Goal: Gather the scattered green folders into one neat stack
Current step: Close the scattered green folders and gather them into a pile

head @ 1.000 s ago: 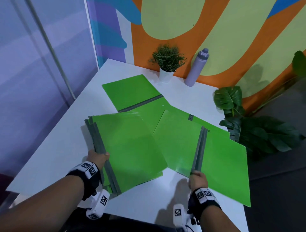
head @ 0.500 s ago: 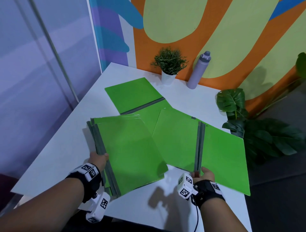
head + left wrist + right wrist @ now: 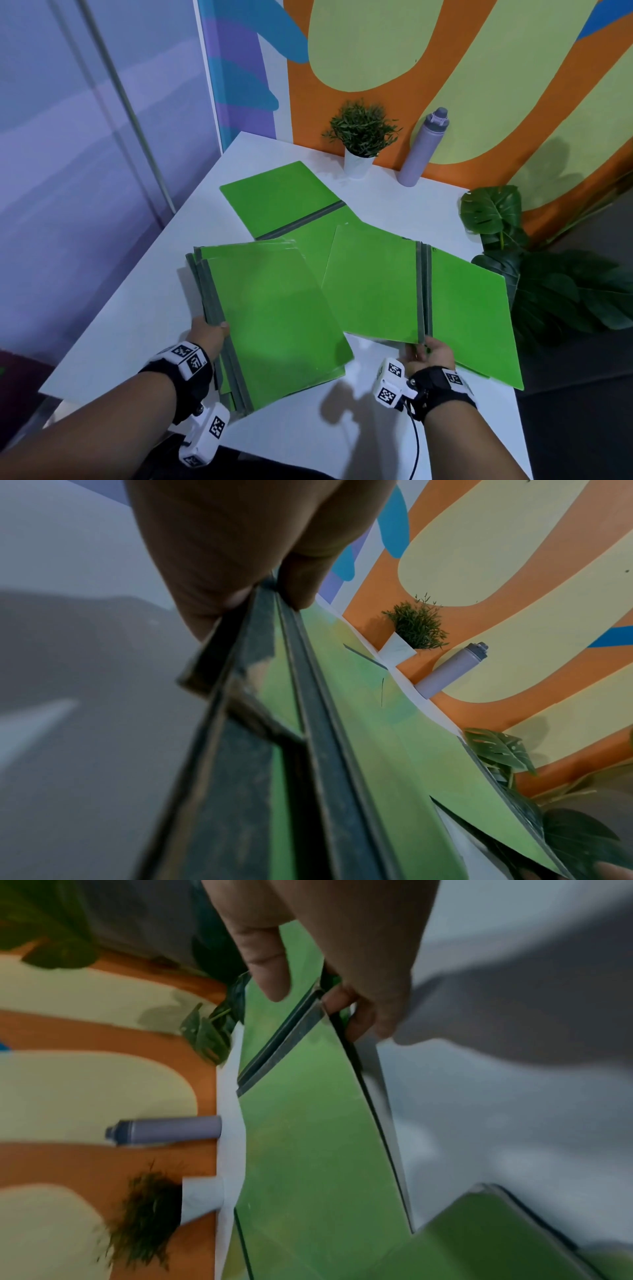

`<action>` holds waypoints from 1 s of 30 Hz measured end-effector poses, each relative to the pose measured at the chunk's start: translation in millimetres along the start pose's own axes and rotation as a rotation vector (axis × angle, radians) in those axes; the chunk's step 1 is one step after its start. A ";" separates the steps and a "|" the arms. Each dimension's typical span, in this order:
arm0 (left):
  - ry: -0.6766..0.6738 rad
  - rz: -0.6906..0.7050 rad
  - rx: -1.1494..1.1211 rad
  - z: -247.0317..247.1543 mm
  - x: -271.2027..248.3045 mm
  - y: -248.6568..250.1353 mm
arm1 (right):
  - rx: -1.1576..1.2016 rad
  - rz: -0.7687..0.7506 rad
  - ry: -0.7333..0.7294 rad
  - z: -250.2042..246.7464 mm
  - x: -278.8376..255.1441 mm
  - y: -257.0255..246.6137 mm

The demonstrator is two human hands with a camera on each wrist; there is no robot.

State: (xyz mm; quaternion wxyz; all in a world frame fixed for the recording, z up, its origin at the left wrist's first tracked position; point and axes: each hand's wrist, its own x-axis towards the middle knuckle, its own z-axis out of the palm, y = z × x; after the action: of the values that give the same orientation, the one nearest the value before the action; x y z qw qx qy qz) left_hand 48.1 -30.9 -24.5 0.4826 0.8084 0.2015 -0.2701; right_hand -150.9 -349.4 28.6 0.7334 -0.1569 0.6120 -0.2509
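A stack of green folders with grey spines lies at the near left of the white table. My left hand grips its spine edge, thumb on top. To the right, two more green folders lie spine to spine, lifted at the near end. My right hand pinches their grey spines at the near end, thumb above and fingers beneath. Another green folder lies flat farther back, partly under the others.
A small potted plant and a lilac bottle stand at the table's far edge against the painted wall. Large leafy plants stand off the right edge. A glass partition runs along the left.
My right hand has turned thumb-up and raised the near end of the two right folders, which have swung slightly left toward the stack. The left hand stays on the stack.
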 end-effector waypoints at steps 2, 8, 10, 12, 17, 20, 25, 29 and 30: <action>-0.006 0.000 -0.005 -0.2 3.4 -2.3 | 0.125 0.049 0.017 9.8 4.6 -0.5; -0.025 0.003 -0.021 -2.1 -2.0 2.3 | 0.091 -0.074 -0.102 28.3 -8.2 -23.2; -0.021 0.004 -0.012 -2.7 -6.8 6.3 | 0.091 -0.173 -0.161 37.3 -21.7 -35.2; -0.029 0.005 -0.017 -1.7 0.6 2.8 | 0.083 -0.278 -0.295 47.1 -39.5 -45.6; -0.071 0.030 -0.096 -0.8 -30.7 23.6 | 0.064 -0.427 -0.604 72.9 -87.1 -53.3; -0.108 0.032 -0.195 5.6 -38.6 32.0 | -0.095 -0.460 -0.644 86.9 -97.8 -23.7; -0.175 -0.048 -0.312 9.0 -50.7 45.8 | -0.694 -0.618 -0.510 70.2 -88.2 49.6; -0.199 -0.103 -0.153 7.4 -67.7 52.1 | -1.041 -0.378 -0.668 40.9 -78.6 96.7; -0.175 -0.089 -0.086 7.6 -70.7 52.3 | -1.108 -0.328 -0.701 33.7 -76.3 101.4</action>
State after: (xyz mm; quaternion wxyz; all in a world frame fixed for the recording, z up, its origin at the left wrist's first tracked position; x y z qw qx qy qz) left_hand 22.3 -66.0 52.3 0.5204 0.7505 0.2055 -0.3519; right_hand -109.6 -225.6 43.4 0.6523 -0.6728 0.3443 0.0578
